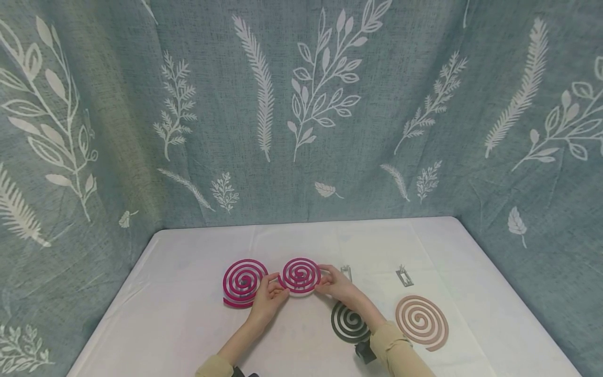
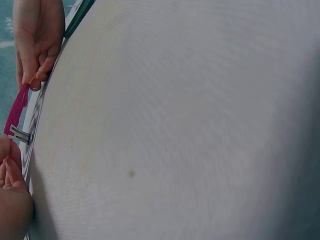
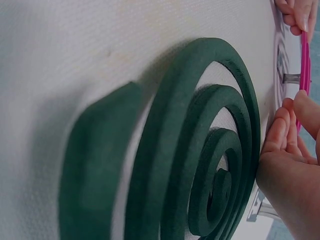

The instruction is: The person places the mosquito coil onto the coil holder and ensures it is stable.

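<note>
A pink mosquito coil (image 1: 300,275) is held level between my two hands, low over the table. My left hand (image 1: 269,299) pinches its left rim, while the right hand (image 1: 340,287) pinches the opposite rim. A small metal coil stand (image 2: 20,135) shows under the middle of this coil, its prongs up at the pink spiral. Beside my left hand a second pink coil (image 1: 244,298) sits over a bit of metal at its centre, partly covered by that hand. Beneath my right forearm lies a dark green coil (image 3: 175,145), its right edge hidden by the arm in the head view.
A brown coil (image 1: 421,323) lies flat at the right of the white-covered table (image 1: 155,314). Behind it rests a metal stand (image 1: 404,276), and another stand (image 1: 346,272) is just past my right hand. Patterned blue-grey cloth (image 1: 282,193) hangs around the back and sides.
</note>
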Motion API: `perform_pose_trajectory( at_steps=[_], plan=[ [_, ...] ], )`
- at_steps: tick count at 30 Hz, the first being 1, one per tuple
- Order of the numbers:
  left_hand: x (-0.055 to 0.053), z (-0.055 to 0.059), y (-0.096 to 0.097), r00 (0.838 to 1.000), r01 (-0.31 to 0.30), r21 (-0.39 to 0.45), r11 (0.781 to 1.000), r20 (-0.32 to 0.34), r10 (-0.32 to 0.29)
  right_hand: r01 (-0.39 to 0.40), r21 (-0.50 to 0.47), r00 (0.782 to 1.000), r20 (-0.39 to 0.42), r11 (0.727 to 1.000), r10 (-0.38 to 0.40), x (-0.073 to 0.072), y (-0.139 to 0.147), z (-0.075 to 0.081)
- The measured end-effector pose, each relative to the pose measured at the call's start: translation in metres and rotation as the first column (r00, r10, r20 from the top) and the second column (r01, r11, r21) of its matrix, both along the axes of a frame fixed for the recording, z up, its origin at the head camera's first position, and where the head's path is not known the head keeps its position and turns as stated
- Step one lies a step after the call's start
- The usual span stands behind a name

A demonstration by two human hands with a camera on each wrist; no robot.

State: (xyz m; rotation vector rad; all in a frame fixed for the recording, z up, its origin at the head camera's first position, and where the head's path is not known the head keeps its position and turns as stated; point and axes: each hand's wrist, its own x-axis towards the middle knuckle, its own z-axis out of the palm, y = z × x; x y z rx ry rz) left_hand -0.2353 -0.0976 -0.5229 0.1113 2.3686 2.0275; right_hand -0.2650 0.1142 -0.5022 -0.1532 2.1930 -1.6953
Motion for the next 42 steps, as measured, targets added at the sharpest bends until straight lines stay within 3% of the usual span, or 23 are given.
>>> perform_pose_trajectory(
  at_steps=[42],
  plan=[
    [0.0, -0.0018, -0.0001, 1.0, -0.012, -0.023, 1.0, -0.014, 0.011, -0.004, 0.034, 0.999, -0.037, 0.999, 0.006, -0.0001, 0.0001, -0.0013]
  ],
)
